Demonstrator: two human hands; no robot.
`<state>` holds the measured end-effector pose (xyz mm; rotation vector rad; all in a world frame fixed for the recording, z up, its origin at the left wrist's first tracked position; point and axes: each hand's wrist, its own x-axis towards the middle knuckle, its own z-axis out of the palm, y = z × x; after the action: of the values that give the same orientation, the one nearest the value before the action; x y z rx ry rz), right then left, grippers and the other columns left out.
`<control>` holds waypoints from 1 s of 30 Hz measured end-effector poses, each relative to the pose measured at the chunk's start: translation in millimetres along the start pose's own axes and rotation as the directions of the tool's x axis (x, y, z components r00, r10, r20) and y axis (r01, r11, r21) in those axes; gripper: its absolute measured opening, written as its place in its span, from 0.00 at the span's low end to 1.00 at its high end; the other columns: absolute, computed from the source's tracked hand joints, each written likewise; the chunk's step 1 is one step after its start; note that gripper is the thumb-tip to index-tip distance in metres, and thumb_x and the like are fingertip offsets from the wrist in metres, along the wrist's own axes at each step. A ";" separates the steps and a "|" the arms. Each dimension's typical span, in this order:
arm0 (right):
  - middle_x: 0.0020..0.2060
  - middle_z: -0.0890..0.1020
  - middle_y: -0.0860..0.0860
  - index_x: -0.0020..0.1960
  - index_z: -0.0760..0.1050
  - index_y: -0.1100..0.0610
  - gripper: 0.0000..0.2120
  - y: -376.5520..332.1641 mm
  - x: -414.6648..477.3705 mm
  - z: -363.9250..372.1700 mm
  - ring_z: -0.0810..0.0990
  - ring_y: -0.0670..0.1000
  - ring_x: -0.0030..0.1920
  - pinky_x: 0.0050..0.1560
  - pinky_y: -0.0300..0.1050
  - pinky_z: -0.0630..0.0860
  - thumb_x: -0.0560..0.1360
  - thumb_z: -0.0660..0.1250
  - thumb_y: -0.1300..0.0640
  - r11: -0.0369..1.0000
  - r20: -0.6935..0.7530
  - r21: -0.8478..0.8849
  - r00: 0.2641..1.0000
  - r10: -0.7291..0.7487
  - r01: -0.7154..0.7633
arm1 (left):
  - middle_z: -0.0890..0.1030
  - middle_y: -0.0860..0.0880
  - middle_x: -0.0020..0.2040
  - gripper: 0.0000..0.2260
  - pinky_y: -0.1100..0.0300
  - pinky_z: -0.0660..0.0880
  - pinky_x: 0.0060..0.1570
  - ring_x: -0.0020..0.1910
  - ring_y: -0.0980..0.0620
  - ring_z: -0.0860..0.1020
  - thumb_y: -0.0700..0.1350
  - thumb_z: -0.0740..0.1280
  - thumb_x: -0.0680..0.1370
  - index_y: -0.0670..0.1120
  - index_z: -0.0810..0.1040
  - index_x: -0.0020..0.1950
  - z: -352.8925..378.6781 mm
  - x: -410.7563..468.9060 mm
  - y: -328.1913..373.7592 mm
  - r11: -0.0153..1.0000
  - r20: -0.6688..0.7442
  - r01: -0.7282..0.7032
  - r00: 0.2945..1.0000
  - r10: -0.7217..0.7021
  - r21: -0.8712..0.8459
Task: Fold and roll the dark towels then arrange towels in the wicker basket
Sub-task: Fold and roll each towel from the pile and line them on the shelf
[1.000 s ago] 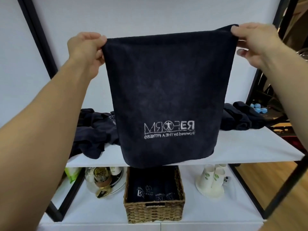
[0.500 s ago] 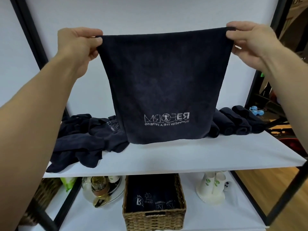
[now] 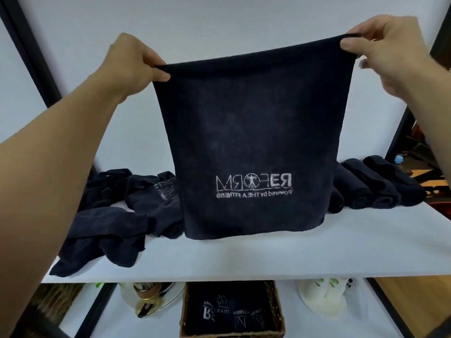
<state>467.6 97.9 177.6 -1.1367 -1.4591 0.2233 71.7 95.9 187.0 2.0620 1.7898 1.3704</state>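
Observation:
A dark towel [image 3: 253,132] with a mirrored white logo hangs upright in front of me, its bottom edge touching the white shelf [image 3: 268,254]. My left hand [image 3: 133,61] pinches its top left corner and my right hand [image 3: 388,47] pinches its top right corner. A heap of loose dark towels [image 3: 117,215] lies on the shelf at the left. Several rolled dark towels [image 3: 375,186] lie in a row at the right. On the lower shelf stands the wicker basket [image 3: 279,311], holding rolled towels [image 3: 234,311] with logos showing.
Black frame posts rise at both sides, such as the left post [image 3: 31,59]. The lower shelf also carries a glass plate with bottles [image 3: 148,301] left of the basket and stacked paper cups [image 3: 324,296] right of it. A white wall stands behind.
Both hands have lowered the stretched towel until its bottom edge meets the upper shelf; the view has tilted down and closer.

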 end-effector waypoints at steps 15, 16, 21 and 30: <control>0.39 0.82 0.41 0.45 0.78 0.47 0.05 15.0 -30.3 -13.6 0.79 0.40 0.42 0.42 0.40 0.70 0.74 0.72 0.56 0.983 0.059 0.141 0.992 0.110 -0.118 | 0.81 0.55 0.30 0.10 0.67 0.72 0.36 0.31 0.60 0.76 0.44 0.79 0.66 0.50 0.78 0.32 -7.5 -25.0 -25.5 0.924 0.096 -0.042 0.992 0.085 -0.379; 0.38 0.81 0.41 0.44 0.78 0.47 0.05 21.1 -51.3 -16.5 0.78 0.40 0.41 0.44 0.41 0.70 0.74 0.72 0.57 0.980 0.089 0.135 0.986 0.138 -0.149 | 0.81 0.55 0.30 0.09 0.69 0.72 0.36 0.30 0.61 0.75 0.44 0.78 0.65 0.49 0.79 0.31 -5.9 -46.1 -32.5 0.926 0.157 -0.019 0.984 0.085 -0.378; 0.32 0.80 0.46 0.40 0.82 0.48 0.24 60.6 -178.3 -26.1 0.74 0.44 0.32 0.35 0.34 0.71 0.51 0.81 0.37 0.916 0.429 0.046 0.836 0.343 -0.399 | 0.84 0.43 0.36 0.22 0.62 0.74 0.42 0.34 0.54 0.79 0.52 0.81 0.59 0.37 0.79 0.40 17.2 -158.8 -87.3 0.952 0.549 0.215 0.833 -0.061 -0.220; 0.36 0.81 0.52 0.45 0.80 0.59 0.03 87.8 -239.9 -23.8 0.75 0.48 0.37 0.39 0.44 0.69 0.72 0.72 0.62 0.811 0.566 -0.125 0.630 0.532 -0.572 | 0.83 0.47 0.38 0.02 0.58 0.74 0.43 0.38 0.54 0.78 0.39 0.73 0.74 0.42 0.83 0.42 50.0 -205.2 -133.1 0.915 0.692 0.369 0.704 -0.160 -0.164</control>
<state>485.7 -44.2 -35.2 -1.5262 -1.5509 1.1432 22.4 -9.3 -34.0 1.7180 1.3844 0.6233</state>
